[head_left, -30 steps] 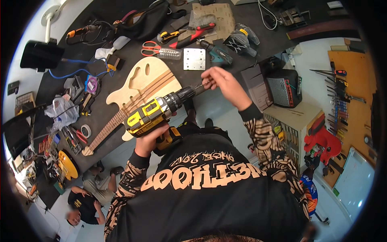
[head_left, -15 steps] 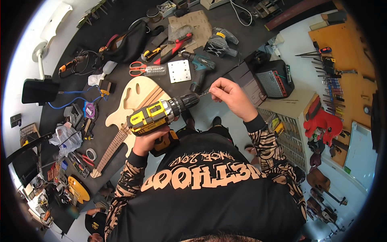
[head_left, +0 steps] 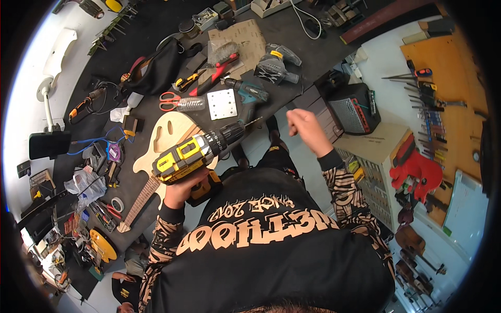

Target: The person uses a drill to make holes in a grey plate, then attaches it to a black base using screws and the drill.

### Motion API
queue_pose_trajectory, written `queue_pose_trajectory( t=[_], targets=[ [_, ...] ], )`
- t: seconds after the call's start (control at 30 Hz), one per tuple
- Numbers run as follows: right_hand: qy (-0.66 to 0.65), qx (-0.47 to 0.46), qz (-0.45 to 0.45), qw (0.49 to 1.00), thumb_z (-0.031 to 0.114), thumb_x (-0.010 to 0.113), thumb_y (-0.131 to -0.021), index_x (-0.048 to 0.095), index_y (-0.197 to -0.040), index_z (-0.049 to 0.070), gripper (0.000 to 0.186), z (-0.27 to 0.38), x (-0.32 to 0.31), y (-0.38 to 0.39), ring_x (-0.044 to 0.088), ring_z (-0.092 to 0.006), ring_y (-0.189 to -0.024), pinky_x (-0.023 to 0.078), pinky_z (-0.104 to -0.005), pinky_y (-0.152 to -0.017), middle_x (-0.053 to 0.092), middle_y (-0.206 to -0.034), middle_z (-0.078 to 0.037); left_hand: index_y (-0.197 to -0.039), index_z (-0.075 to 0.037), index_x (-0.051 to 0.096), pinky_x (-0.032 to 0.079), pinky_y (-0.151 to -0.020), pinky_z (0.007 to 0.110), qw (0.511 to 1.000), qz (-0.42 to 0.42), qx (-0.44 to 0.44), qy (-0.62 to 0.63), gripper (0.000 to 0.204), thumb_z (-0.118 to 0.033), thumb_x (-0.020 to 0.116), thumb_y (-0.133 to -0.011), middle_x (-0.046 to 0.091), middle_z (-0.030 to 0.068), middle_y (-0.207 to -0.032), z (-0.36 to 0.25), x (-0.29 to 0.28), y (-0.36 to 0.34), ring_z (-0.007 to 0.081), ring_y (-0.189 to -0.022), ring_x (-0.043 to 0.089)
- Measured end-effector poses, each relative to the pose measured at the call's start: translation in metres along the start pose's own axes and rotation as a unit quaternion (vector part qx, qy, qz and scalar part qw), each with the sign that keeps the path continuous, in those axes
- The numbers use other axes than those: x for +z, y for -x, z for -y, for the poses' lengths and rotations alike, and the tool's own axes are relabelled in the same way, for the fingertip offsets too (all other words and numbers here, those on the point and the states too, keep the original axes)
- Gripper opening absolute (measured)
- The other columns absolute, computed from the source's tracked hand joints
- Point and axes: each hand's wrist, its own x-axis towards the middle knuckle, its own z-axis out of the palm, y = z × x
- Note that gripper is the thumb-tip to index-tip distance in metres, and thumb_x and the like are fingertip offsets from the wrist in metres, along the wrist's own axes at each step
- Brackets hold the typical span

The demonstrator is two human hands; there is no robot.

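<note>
My left hand (head_left: pixel 185 185) grips a yellow-and-black cordless drill (head_left: pixel 188 156) held level over the workbench edge. A thin bit (head_left: pixel 253 121) sticks out of its black chuck (head_left: pixel 232 134), pointing up to the right. My right hand (head_left: pixel 302 125) is apart from the bit, just to its right, fingers curled; whether they hold anything is hidden. Behind the drill lies a pale wooden guitar body (head_left: pixel 159 138) with a fretted neck (head_left: pixel 140 206). A teal drill (head_left: pixel 249 91), a white perforated pad (head_left: pixel 222 104) and red-handled scissors (head_left: pixel 169 101) lie farther back.
The dark workbench (head_left: pixel 128 68) carries cables, bags and tools. At right are a speaker amplifier (head_left: pixel 349 109), a drawer cabinet (head_left: pixel 376 177), a tool board (head_left: pixel 443 62) and red guitar (head_left: pixel 415 177). Another person (head_left: pixel 125 287) appears at lower left.
My right hand has let go of the bit and moved right, away from the drill. The drill in my left hand has shifted slightly left and down.
</note>
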Motion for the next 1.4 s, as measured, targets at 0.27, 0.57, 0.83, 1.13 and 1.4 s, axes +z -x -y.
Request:
queue_pose_trajectory(
  t=[0.27,0.57,0.83,1.13,1.4],
  targets=[
    [0.025,-0.042,-0.1,0.994,0.021,0.07,-0.111,0.065,-0.115,0.003,0.019,0.01,-0.144,-0.165,0.067,-0.0139,-0.081,0.054,-0.0308,-0.076,0.066,-0.095,-0.003,-0.139,0.001,0.069,0.059,-0.084,0.033,0.982,-0.114,0.054,0.14,0.041,-0.011,0.074,-0.099,0.078,0.0072,-0.11,-0.009,0.065,-0.052,0.0182,-0.092,0.073],
    [-0.024,-0.071,0.236,0.969,0.027,0.055,-0.121,0.065,-0.145,0.0,0.038,0.104,-0.101,-0.168,0.071,-0.0181,-0.121,0.054,-0.0335,-0.106,0.075,-0.132,-0.01,-0.132,0.002,0.074,0.057,-0.081,0.035,0.979,-0.151,-0.047,0.127,0.033,-0.018,0.073,-0.106,0.079,0.0113,-0.116,-0.036,0.185,-0.161,0.0199,-0.094,0.073],
    [-0.455,0.225,0.208,0.836,0.035,0.07,-0.112,0.067,-0.092,0.009,0.033,0.163,-0.104,-0.153,0.077,-0.032,-0.111,0.059,-0.0494,-0.106,0.073,-0.09,-0.01,-0.161,-0.002,0.061,0.06,-0.079,0.044,0.895,-0.088,0.264,-0.349,0.073,-0.007,0.075,-0.09,0.075,0.0164,-0.112,-0.076,0.263,-0.228,0.0357,-0.095,0.076],
    [-0.433,0.137,0.225,0.862,0.025,0.058,-0.112,0.054,-0.077,0.012,0.038,0.17,-0.104,-0.157,0.076,-0.0295,-0.088,0.043,-0.0535,-0.13,0.06,-0.068,-0.006,-0.161,0.001,0.058,0.061,-0.08,0.042,0.895,-0.112,0.311,-0.299,0.071,-0.008,0.074,-0.092,0.078,0.0191,-0.116,-0.07,0.285,-0.24,0.0356,-0.096,0.078],
    [-0.479,0.081,0.26,0.835,0.045,0.054,-0.118,0.054,-0.087,0.014,0.044,0.186,-0.108,-0.186,0.074,-0.03,-0.086,0.04,-0.0571,-0.131,0.061,-0.073,-0.006,-0.17,-0.003,0.048,0.056,-0.11,0.043,0.96,-0.13,0.221,-0.114,0.078,-0.011,0.078,-0.097,0.066,0.0229,-0.157,-0.065,0.309,-0.26,0.0392,-0.132,0.072]
  ],
)
